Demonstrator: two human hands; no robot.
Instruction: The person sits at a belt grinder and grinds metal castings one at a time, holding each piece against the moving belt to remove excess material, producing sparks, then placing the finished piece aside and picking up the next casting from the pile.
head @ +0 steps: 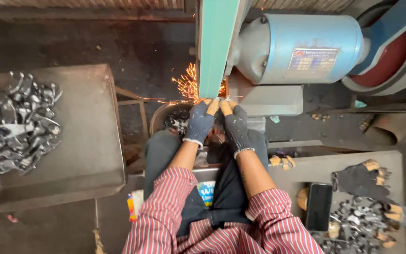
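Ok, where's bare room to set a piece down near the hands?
The grey tray is bare right of its pile of metal parts. The table is bare between the yellow gloves and the dark glove. It is crowded around the phone, and where both hands meet the belt.

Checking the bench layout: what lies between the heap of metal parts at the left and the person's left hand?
In the head view, between the heap and the left hand lie the bare grey tabletop, then a round bucket.

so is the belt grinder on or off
On: sparks spray off the belt where both gloved hands press against it.
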